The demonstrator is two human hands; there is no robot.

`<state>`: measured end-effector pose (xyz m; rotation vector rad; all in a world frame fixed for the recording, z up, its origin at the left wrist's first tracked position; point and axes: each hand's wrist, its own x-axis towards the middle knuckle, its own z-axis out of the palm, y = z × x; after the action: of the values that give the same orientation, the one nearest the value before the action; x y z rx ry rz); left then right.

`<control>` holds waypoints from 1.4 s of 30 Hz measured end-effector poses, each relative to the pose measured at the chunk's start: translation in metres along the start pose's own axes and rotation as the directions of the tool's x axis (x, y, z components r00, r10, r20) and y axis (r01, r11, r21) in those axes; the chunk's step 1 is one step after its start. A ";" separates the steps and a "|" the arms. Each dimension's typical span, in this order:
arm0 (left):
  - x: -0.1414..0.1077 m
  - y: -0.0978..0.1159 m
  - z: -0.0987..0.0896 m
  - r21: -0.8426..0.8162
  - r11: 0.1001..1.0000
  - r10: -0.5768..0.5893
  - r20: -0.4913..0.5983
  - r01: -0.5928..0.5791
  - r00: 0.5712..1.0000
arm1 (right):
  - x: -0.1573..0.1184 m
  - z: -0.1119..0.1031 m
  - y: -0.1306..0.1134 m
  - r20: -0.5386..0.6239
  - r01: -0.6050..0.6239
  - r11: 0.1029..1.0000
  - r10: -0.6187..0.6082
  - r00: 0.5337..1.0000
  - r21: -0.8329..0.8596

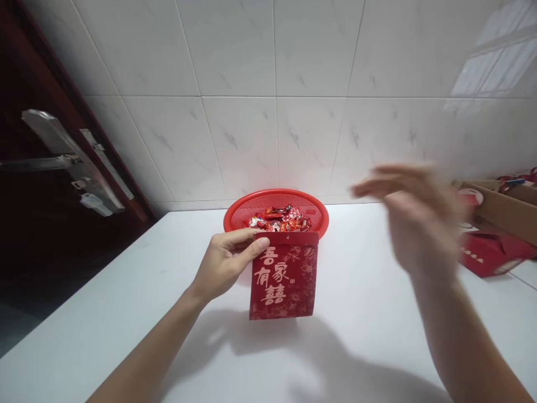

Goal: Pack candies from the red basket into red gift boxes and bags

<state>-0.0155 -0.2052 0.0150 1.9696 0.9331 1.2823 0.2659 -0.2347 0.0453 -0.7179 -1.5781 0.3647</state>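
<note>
Pinched at its upper left edge, a flat red paper gift bag (300, 282) with pale Chinese characters is held up by my left hand (226, 260), thumb on the front and fingers behind. The bag hangs upright above the white table. Behind it stands a red plastic basket (274, 195) with wrapped candies (289, 219) inside; the bag hides its lower front. My right hand (419, 210) is raised to the right of the bag, apart from everything and smeared by motion. Its fingers point left, and whether they grip anything small does not show.
A dark red folded box (497, 253) lies at the right of the table (361, 313), beside a cardboard box (505, 204) holding red items. White tiles (239, 140) rise behind the table. At the left is a dark door (37, 224) with a metal handle (37, 163) and keys.
</note>
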 end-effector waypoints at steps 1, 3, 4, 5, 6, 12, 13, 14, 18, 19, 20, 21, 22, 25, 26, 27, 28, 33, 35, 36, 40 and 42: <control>0.000 -0.001 0.001 0.003 1.000 -0.006 -0.001 0.006 1.000 | -0.002 0.009 0.007 0.075 -0.056 0.998 0.053 0.996 0.028; -0.001 -0.003 0.003 0.001 1.000 -0.030 0.017 0.030 0.999 | -0.010 0.029 0.024 0.280 -0.227 0.971 0.197 0.940 0.077; -0.001 -0.004 0.004 -0.010 0.999 -0.046 0.031 0.046 0.998 | -0.014 0.037 0.032 0.335 -0.279 0.955 0.231 0.913 0.101; -0.001 -0.006 0.005 -0.026 0.998 -0.063 0.043 0.064 0.997 | -0.018 0.044 0.038 0.386 -0.327 0.938 0.260 0.885 0.119; 0.000 -0.007 0.006 -0.046 0.996 -0.080 0.054 0.083 0.995 | -0.022 0.049 0.043 0.402 -0.361 0.922 0.280 0.872 0.142; 0.003 -0.011 0.008 -0.097 0.982 -0.149 0.134 0.162 0.980 | -0.026 0.058 0.054 0.407 -0.463 0.850 0.341 0.847 0.251; 0.003 -0.012 0.008 -0.092 0.980 -0.160 0.162 0.177 0.974 | -0.026 0.057 0.056 0.399 -0.460 0.851 0.342 0.851 0.252; 0.004 -0.012 0.007 -0.088 0.978 -0.172 0.188 0.191 0.967 | -0.026 0.057 0.058 0.391 -0.455 0.854 0.340 0.855 0.251; 0.006 -0.015 0.008 -0.055 0.974 -0.198 0.249 0.218 0.948 | -0.026 0.056 0.066 0.381 -0.418 0.884 0.320 0.868 0.210; 0.007 -0.016 0.008 -0.040 0.975 -0.201 0.257 0.218 0.945 | -0.027 0.056 0.068 0.380 -0.407 0.892 0.313 0.870 0.195; 0.007 -0.017 0.008 -0.025 0.976 -0.204 0.266 0.218 0.942 | -0.027 0.055 0.070 0.378 -0.395 0.900 0.307 0.874 0.183; 0.007 -0.018 0.007 -0.012 0.977 -0.203 0.274 0.215 0.940 | -0.028 0.055 0.071 0.375 -0.385 0.906 0.301 0.877 0.173; 0.007 -0.019 0.007 0.000 0.978 -0.201 0.280 0.209 0.939 | -0.028 0.055 0.073 0.372 -0.374 0.913 0.295 0.880 0.163; 0.008 -0.022 0.005 0.073 0.981 -0.193 0.301 0.179 0.934 | -0.030 0.055 0.076 0.376 -0.332 0.937 0.271 0.886 0.107; 0.008 -0.023 0.004 0.112 0.980 -0.191 0.313 0.164 0.930 | -0.031 0.055 0.077 0.379 -0.311 0.947 0.262 0.888 0.076; 0.008 -0.024 0.003 0.151 0.977 -0.191 0.327 0.148 0.926 | -0.032 0.055 0.077 0.382 -0.289 0.957 0.252 0.889 0.040; 0.007 -0.024 0.002 0.186 0.974 -0.190 0.341 0.132 0.921 | -0.032 0.054 0.077 0.388 -0.266 0.964 0.242 0.889 0.007; 0.005 -0.021 0.002 0.263 0.962 -0.170 0.381 0.070 0.909 | -0.031 0.047 0.077 0.456 -0.139 0.985 0.172 0.873 -0.105; 0.005 -0.019 0.003 0.295 0.955 -0.154 0.382 0.038 0.911 | -0.031 0.044 0.078 0.490 -0.097 0.985 0.154 0.858 -0.139; 0.005 -0.018 0.005 0.310 0.950 -0.144 0.380 0.021 0.914 | -0.032 0.043 0.078 0.499 -0.084 0.985 0.150 0.854 -0.154; 0.005 -0.017 0.010 0.339 0.940 -0.109 0.375 -0.027 0.920 | -0.041 0.043 0.080 0.474 -0.050 0.978 0.143 0.869 -0.202; 0.005 -0.017 0.012 0.339 0.940 -0.101 0.386 -0.039 0.917 | -0.047 0.045 0.079 0.446 -0.044 0.977 0.136 0.885 -0.210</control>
<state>-0.0070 -0.1932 0.0001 2.3513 1.0202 0.6828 0.2403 -0.1970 -0.0467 -0.9045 -2.0547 0.4780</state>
